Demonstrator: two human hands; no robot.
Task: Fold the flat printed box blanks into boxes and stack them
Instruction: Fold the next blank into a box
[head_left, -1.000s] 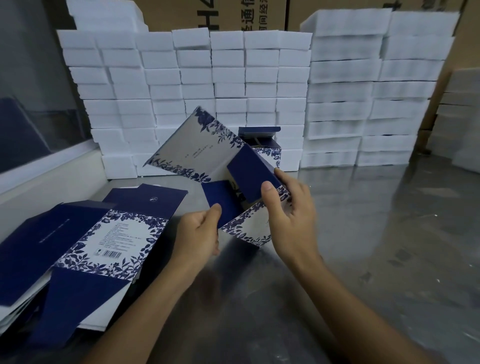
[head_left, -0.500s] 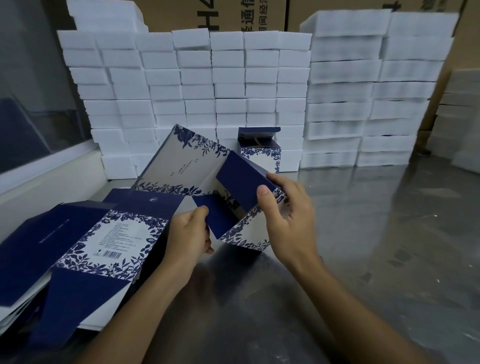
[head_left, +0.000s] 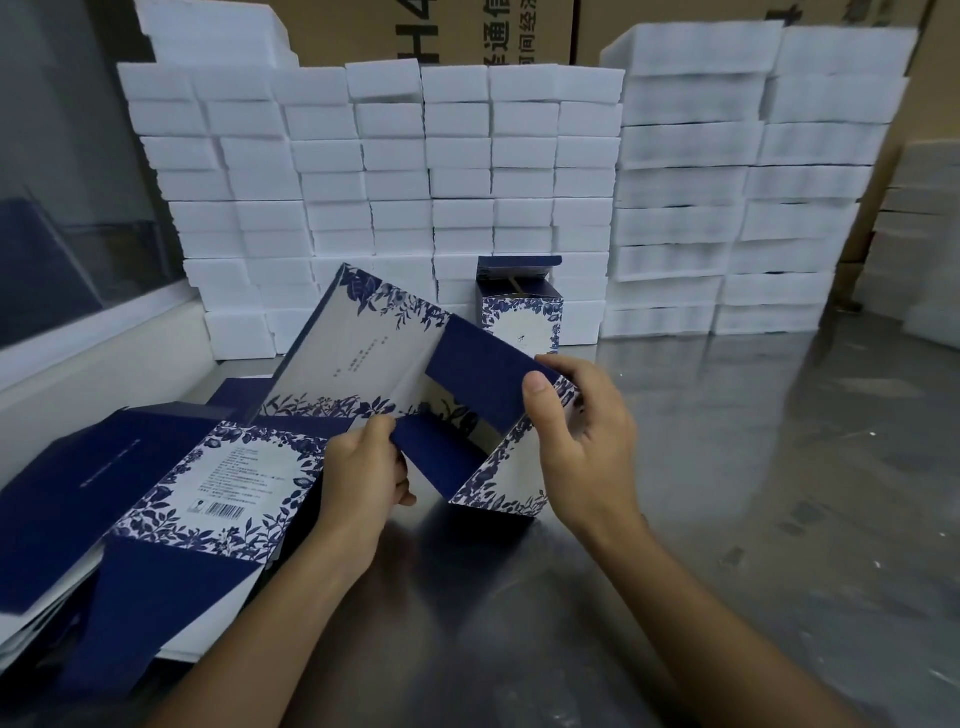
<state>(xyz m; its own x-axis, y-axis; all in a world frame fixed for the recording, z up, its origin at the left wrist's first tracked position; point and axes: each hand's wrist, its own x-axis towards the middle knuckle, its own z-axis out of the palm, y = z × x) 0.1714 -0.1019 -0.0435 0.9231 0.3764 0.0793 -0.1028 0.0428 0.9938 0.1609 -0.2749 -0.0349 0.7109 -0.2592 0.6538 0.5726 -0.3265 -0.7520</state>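
Note:
A half-formed box (head_left: 363, 358), white with blue floral print and dark blue flaps, tilts over the steel table's centre, its near end open toward me. My left hand (head_left: 363, 478) pinches a dark blue flap at the open end's left side. My right hand (head_left: 582, 441) grips the right wall, thumb pressing on another blue flap. A pile of flat blanks (head_left: 156, 499) lies at the left. One folded box (head_left: 522, 312) stands upright behind, top flap raised.
White foam blocks (head_left: 467, 182) are stacked in a wall across the back, with brown cartons (head_left: 488, 31) behind them. A glass partition (head_left: 62, 208) with a white ledge runs along the left. The steel tabletop (head_left: 753, 493) stretches to the right.
The box has dropped lower and tilted leftward, its near corner now close to the table. Both hands moved down with it, and the left hand now pinches the inner blue flap.

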